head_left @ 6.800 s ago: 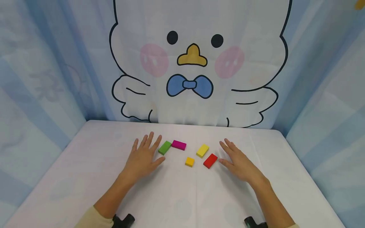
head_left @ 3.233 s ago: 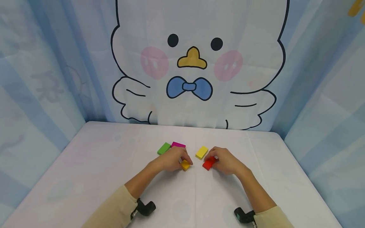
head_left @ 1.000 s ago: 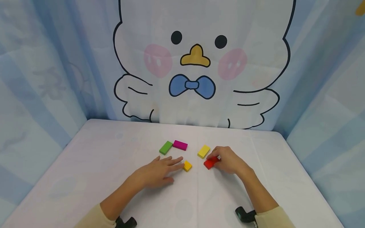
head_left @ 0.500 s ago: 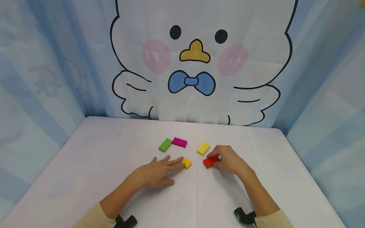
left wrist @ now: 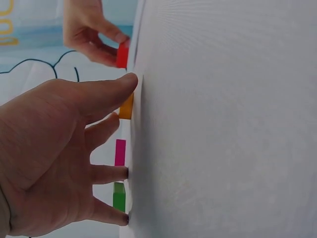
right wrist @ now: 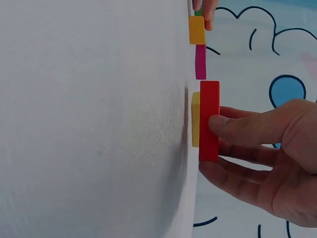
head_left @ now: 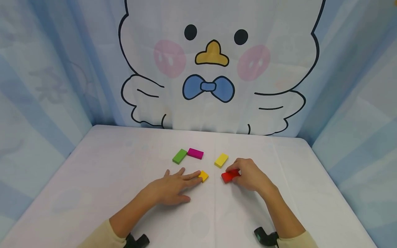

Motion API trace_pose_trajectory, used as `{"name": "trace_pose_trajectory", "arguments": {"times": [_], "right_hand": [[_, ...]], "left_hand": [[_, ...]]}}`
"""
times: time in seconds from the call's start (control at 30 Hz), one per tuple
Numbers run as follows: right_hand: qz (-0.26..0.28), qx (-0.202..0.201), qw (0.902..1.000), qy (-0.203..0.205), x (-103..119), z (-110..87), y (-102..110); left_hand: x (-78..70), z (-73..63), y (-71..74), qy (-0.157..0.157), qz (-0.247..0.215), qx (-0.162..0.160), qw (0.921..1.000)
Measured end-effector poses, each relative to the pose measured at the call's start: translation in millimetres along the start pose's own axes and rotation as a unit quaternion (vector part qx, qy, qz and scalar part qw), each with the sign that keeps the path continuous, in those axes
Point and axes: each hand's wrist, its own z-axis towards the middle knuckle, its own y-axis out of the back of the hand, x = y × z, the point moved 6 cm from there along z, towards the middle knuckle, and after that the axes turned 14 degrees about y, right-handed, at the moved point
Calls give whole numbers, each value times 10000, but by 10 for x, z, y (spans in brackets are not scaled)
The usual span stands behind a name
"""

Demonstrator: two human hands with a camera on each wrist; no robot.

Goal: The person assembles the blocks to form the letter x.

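Note:
My right hand (head_left: 252,175) pinches a red rectangular block (head_left: 227,177) between thumb and fingers. In the right wrist view, the thumb presses the near face of that red block (right wrist: 209,99), and a gap shows between it and the table. My left hand (head_left: 171,188) lies low over the table with its fingers spread. Its index and middle fingertips are right at a small orange block (head_left: 204,176), which is partly covered by them. A yellow block (head_left: 221,160) lies just behind the red one. Farther back, a green block (head_left: 180,156) and a magenta block (head_left: 195,153) meet at their corners.
The white-covered table (head_left: 124,148) reaches back to a curtain (head_left: 211,113) printed with a cartoon bird. Pale blue curtains hang on both sides. A black camera mount (head_left: 266,237) sits at the right wrist, another (head_left: 137,241) at the left.
From open beside the blocks, both hands moved inward; the right took hold of the red block. The left gripped the orange block, turned it slightly, then let go and spread its fingers.

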Motion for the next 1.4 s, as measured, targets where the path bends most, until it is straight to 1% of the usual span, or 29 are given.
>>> {"name": "trace_pose_trajectory", "arguments": {"times": [0.3,0.47,0.8,1.13,1.4], "right_hand": [[-43,52,10000,-37,44,-33,19],[8,123,9997,-203,84,-47,4],[6,158,9989,-431,187,-45,-67],[205,323,9968,-701,232,-23,-165],[189,364,9965,-722,237,0,-222]], "left_hand": [[-15,1,-7,5,76,1,10000],[-11,1,-13,1,105,-16,9999],[-4,-1,-24,-12,96,-46,9999],[9,16,-20,-53,68,-42,10000],[14,15,-25,-39,25,-27,10000]]}}
